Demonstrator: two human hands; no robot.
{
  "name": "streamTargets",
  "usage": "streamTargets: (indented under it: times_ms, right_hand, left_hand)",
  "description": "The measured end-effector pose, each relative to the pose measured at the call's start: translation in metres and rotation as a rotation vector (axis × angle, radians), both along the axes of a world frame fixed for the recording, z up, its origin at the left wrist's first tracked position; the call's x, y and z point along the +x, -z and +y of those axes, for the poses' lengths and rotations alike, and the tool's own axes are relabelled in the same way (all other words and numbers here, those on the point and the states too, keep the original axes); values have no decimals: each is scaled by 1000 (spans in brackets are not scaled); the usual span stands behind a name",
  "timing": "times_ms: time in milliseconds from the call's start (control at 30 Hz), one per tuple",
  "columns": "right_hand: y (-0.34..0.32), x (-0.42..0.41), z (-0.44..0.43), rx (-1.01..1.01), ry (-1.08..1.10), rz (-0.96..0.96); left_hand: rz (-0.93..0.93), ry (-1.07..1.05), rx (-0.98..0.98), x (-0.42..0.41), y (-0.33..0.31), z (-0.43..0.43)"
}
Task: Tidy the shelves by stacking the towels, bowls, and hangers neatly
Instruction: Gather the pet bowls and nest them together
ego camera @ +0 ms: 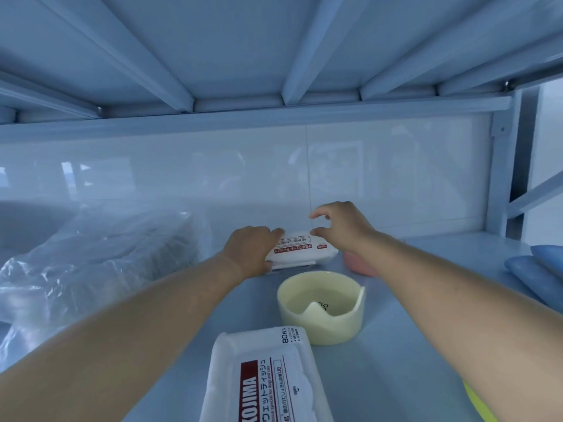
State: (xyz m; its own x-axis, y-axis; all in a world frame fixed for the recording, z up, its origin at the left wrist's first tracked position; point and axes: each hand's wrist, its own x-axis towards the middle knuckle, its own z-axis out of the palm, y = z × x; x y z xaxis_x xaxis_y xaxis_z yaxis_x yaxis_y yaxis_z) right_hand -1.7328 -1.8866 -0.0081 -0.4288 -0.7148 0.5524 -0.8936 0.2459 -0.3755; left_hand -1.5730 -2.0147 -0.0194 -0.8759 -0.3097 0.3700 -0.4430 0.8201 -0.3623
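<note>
A white pack of wet wipes point(300, 251) lies at the back of the shelf point(396, 345), near the rear wall. My left hand point(249, 249) grips its left end. Just above the pack's right end hovers my right hand point(341, 225), fingers curled and apart, holding nothing. In front of the pack stands a pale yellow bowl point(321, 309) with a notched rim. A pink bowl point(359, 263) shows partly behind my right forearm. A second, larger white wipes pack point(262, 379) with red lettering lies at the front edge.
A crumpled clear plastic bag point(91, 263) over dark items fills the shelf's left side. Blue padded items point(536, 275) sit at the right edge, and a yellow-green thing point(478, 403) peeks out under my right forearm. The shelf above hangs low overhead.
</note>
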Motion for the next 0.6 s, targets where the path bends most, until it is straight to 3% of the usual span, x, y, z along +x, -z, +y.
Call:
streamTargets:
  times_ms: [100,267,600]
  right_hand:
    - [-1,4,2,-10,-20,18]
    - [3,19,4,30,-61,-2]
    - [17,40,3,195,-101,-109]
  left_hand:
    - [57,-9,25,2,-8,6]
    - [296,-61,376,8,-18,18]
    - [579,-310,724,21,-22,15]
